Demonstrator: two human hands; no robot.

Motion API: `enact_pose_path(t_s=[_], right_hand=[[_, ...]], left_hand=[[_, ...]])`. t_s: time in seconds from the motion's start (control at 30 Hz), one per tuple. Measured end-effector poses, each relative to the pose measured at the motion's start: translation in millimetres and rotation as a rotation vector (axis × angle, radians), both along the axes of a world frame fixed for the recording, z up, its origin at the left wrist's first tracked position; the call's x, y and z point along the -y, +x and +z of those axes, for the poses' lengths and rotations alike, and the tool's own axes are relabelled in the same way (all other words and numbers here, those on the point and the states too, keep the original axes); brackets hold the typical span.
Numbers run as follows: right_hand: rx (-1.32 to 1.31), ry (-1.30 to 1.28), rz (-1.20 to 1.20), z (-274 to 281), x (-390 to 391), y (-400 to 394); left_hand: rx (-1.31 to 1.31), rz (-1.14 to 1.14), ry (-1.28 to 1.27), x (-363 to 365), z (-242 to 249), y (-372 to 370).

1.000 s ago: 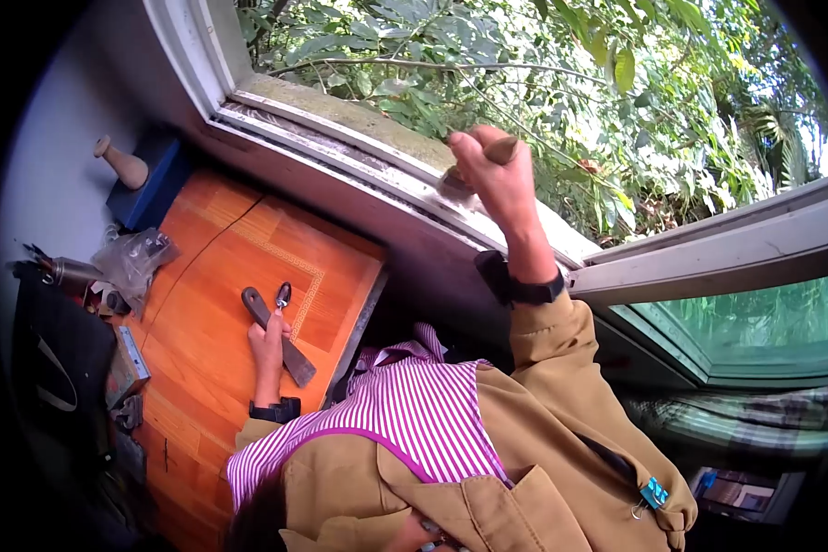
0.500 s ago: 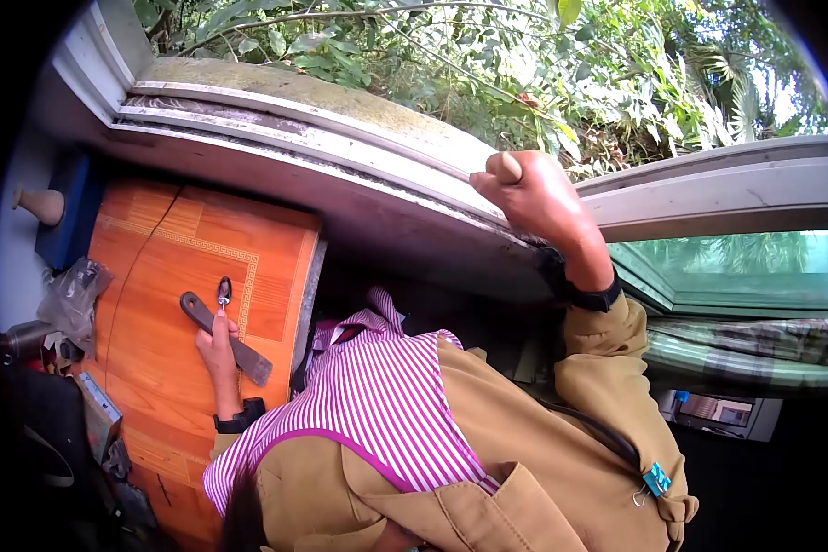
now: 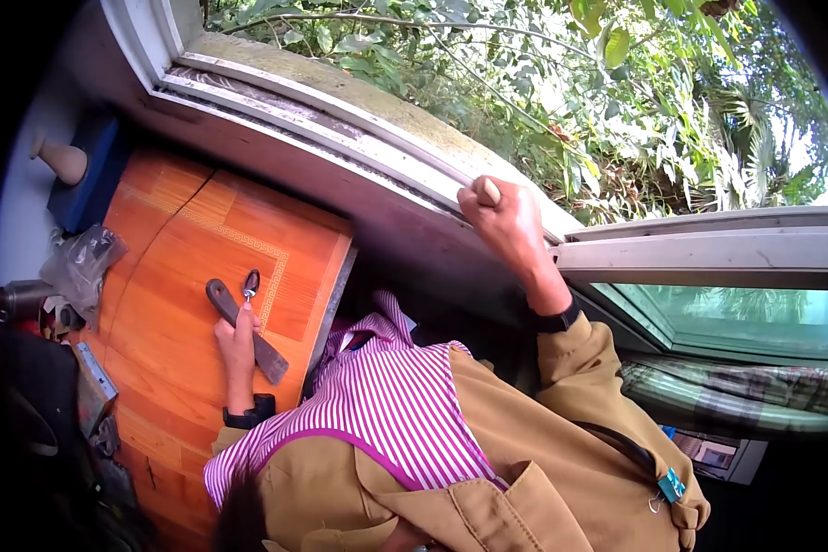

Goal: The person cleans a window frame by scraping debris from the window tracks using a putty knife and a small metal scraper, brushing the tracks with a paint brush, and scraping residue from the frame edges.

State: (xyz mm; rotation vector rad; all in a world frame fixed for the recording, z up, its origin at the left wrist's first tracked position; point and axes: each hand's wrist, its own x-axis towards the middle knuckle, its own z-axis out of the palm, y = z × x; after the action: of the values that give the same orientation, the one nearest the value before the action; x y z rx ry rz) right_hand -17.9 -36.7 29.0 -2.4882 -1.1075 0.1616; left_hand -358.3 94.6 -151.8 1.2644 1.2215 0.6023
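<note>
Tan handle (image 3: 487, 190) in right hand (image 3: 509, 221), far end out of sight

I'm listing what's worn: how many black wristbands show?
2: one black wristband on the left hand's wrist, another on the right hand's; sleeves may hide more.

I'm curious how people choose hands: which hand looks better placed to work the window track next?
Probably the right hand: it is up at the window track, closed around a handle. The left hand is down at the table, by the scraper, farther from the track.
</note>
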Motion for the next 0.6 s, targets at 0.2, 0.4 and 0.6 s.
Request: enact_pose_path(t_s=[0.2, 0.4, 0.6], right_hand=[[-0.004, 0.386, 0.158, -6.2, -95.7, -36.5], [-0.062, 0.539, 0.224, -4.6, -180.1, -62.3], [-0.081, 0.825, 0.316, 35.2, -169.5, -75.1]], left_hand=[[0.013, 0.008, 0.025, 0.8, -3.9, 1.0], [0.033, 0.038, 0.017, 1.2, -1.1, 1.9], [-0.007, 0.058, -0.022, -2.0, -6.8, -1.2]])
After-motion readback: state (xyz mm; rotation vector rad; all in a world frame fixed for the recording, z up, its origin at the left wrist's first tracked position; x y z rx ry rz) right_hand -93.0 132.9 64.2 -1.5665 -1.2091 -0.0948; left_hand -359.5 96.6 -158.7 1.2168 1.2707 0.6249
